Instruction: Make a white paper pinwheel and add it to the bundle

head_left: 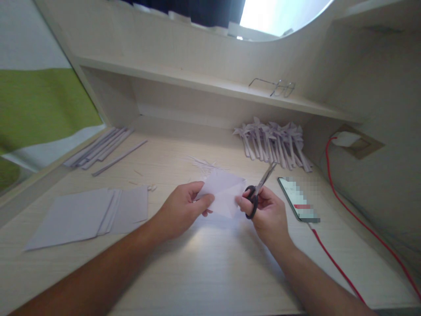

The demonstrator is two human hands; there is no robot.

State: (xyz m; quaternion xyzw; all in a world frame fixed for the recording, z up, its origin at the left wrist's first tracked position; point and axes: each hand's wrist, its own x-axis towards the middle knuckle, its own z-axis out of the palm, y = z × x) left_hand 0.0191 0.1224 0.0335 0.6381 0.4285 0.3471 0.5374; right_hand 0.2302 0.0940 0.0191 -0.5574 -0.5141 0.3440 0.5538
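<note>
While the left hand (182, 208) pinches a folded paper (223, 193) above the surface (210, 263), the right hand (268, 213) grips scissors (259, 188) just beside it, near a phone (297, 197).

Matt white paper (222, 193), black-plastic-handled metal scissors (259, 188), pale wood-grain desk (210, 263)

Soft daylight from the window (283, 15) — blown out | edges bowed | slightly hazy
</note>
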